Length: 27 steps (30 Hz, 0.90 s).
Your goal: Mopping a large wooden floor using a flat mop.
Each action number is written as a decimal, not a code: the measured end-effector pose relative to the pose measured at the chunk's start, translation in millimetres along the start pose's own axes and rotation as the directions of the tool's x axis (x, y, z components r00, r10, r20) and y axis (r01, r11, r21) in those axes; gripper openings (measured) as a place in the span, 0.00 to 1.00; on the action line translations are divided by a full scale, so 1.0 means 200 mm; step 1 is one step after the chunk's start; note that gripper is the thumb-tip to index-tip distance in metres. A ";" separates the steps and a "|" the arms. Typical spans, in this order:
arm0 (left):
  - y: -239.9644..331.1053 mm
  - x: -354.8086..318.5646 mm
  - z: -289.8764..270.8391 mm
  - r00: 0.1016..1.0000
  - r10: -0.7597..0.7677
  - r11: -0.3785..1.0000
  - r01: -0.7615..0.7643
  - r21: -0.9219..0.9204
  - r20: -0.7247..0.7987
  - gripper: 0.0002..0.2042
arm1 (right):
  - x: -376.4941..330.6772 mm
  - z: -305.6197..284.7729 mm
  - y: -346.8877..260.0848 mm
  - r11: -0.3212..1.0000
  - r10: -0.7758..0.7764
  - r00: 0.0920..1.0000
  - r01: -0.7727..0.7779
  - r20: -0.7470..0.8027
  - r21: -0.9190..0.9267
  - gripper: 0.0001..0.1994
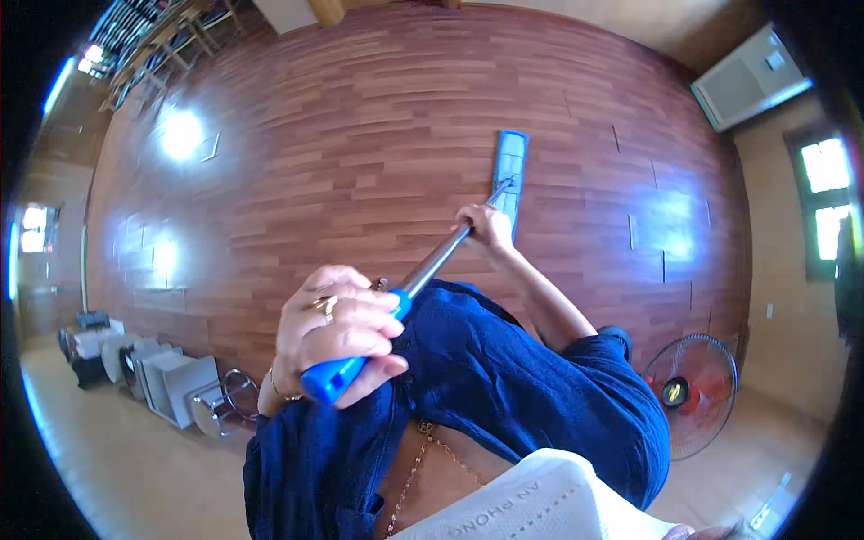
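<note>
A flat mop slants across the view, from near my chest out to the floor ahead. My left hand, with rings on a finger, wraps round the blue grip at the top of its handle. Farther down, my right hand is closed round the metal pole, the arm stretched forward. The blue mop head lies on the brown wood-look floor, a little right of the middle. Part of it is hidden behind my right hand and forearm.
A standing fan with a round wire guard is at the right. Grey and white items and a round-topped stool line the left side. Wooden chairs and tables stand far left. A white cabinet-like unit is at the far right wall.
</note>
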<state>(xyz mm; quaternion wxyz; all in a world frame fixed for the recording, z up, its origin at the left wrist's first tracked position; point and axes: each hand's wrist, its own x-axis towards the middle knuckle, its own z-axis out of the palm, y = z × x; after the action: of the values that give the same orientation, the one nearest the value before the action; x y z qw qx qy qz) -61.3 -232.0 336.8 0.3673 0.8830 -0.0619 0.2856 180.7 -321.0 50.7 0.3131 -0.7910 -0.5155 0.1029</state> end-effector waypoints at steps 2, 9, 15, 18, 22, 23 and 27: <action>0.07 -0.04 -0.05 0.998 0.025 0.999 -0.022 0.044 -0.066 0.11 | 0.05 0.10 -0.07 0.990 -0.130 0.991 0.127 0.045 0.062 0.10; 0.31 -0.28 -0.14 0.925 0.223 0.967 -0.170 0.188 -0.308 0.21 | 0.05 0.24 -0.59 0.881 -0.454 0.814 0.348 0.363 0.321 0.09; 0.47 -0.32 -0.21 0.913 0.298 0.954 -0.286 0.085 -0.280 0.30 | 0.04 0.37 -0.86 0.730 -0.682 0.510 0.445 0.524 0.518 0.17; 0.55 -0.33 -0.22 0.960 0.237 0.967 -0.220 0.126 -0.146 0.24 | 0.02 0.36 -0.87 0.579 -0.814 0.442 0.568 0.378 0.585 0.18; 0.55 -0.29 -0.20 0.972 0.146 0.987 -0.131 0.091 -0.184 0.22 | 0.03 0.40 -0.74 0.562 -0.815 0.512 0.588 0.271 0.581 0.17; 0.52 -0.29 -0.19 0.975 0.153 0.986 -0.139 0.095 -0.160 0.21 | 0.04 0.37 -0.71 0.588 -0.793 0.562 0.604 0.236 0.538 0.16; 0.38 -0.29 -0.13 0.968 0.206 0.975 -0.190 0.118 -0.141 0.18 | 0.12 0.29 -0.56 0.731 -0.666 0.686 0.519 0.294 0.444 0.13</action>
<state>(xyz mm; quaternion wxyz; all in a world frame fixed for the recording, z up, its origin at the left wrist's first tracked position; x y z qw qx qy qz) -146.6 -274.4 366.1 0.2941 0.8659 -0.1066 0.3904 79.1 -246.3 77.2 0.3325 -0.4709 -0.7775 0.2514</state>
